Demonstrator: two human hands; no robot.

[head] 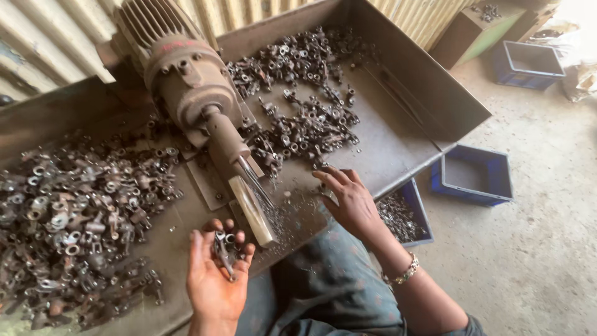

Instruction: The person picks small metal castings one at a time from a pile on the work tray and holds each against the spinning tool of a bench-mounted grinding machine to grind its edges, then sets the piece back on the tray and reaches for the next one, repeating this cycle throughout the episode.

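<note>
The left hand (214, 274) lies palm up, fingers loosely curled, just below the tip of the motor spindle (249, 199). It cups a small cluster of dark metal fittings (224, 249), which rest across the palm and the lower fingers. The hand is partly open; the fingers cradle the parts rather than clamp them.

The right hand (348, 199) lies to the right of the spindle, palm down, fingers spread and extended toward the fittings in front of it. It is open and holds nothing. The fingertips rest on or just above the tray surface; which of the 2 cannot be told.

The motor (186, 81) stands at the upper centre of the metal tray (398, 143), its spindle angled down toward the person. To the left of the motor lies a large pile of fittings (74, 218). To the right of the motor lies a second pile (298, 106), spreading toward the tray's far corner. Fine metal debris is scattered beside the spindle tip.

Containers, placed relative to the motor:
1. A blue bin (413, 218), lower right and partly under the tray edge, holds small metal parts.
2. A blue bin (476, 174), farther right on the floor, shows nothing inside.
3. A blue bin (525, 62), far right, shows nothing inside.
</note>
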